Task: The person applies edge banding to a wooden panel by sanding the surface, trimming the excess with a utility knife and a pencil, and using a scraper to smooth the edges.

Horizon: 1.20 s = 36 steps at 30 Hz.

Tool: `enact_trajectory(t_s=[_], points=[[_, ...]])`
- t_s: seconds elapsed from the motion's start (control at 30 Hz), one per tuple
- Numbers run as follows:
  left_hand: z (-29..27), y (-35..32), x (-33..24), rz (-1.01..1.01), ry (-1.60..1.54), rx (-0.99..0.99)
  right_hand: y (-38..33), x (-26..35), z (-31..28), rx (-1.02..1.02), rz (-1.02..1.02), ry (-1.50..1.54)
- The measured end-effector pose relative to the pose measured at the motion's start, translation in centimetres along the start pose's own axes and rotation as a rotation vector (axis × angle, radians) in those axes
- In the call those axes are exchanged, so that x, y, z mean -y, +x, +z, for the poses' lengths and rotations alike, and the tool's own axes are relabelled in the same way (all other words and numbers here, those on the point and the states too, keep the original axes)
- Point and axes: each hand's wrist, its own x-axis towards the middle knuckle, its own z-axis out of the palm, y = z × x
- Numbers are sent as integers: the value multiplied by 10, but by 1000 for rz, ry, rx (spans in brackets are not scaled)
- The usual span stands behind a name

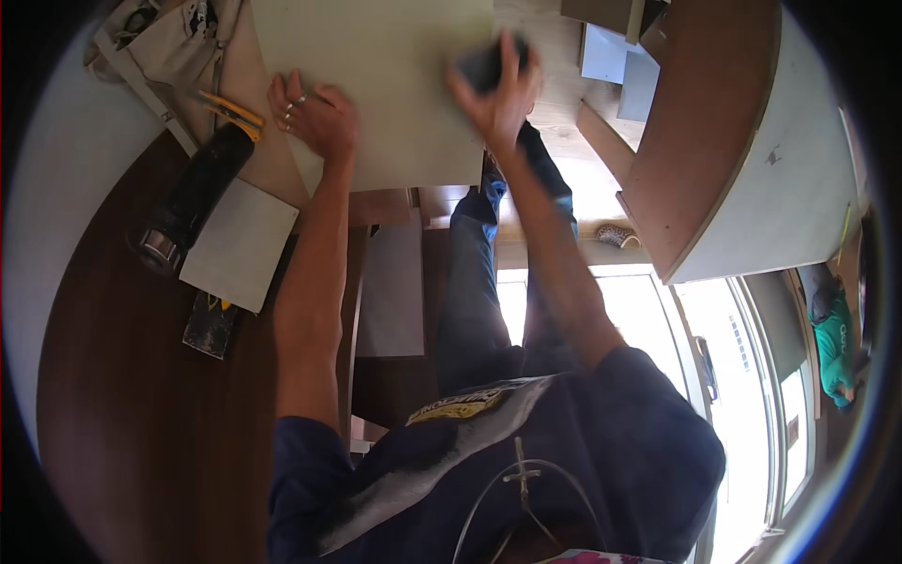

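Dark grey block, smeared by blur, over the right edge of the pale panel. Right grip closed round it, thumb and fingers pinching opposite sides; contact with the panel — cannot tell. Block probably light and firm; best held across its sides, fingertips clear of the underside. Panel looks stiff and smooth, awkward from its breadth more than its weight; take it by opposite edges, minding the corners, which could chip. Left grip lies on the panel's left side, fingers loosely curled, pinching nothing visible. Farther left: orange cutter, black bottle; nearer, white board on the brown desk.
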Motion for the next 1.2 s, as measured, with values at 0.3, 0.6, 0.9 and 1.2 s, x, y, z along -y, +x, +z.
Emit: enact_trajectory(t_s=[0.3,0.6,0.9,1.2], points=[[2,0,1,30,30,-32,-171,-3,-54,170,113,38],[1,0,-1,-7,45,2,85,-3,19,-95,-42,16],[-7,0,3,-41,30,25,-46,4,-9,42,102,17],[-5,2,5,-58,29,18,99,6,33,-52,13,-6]])
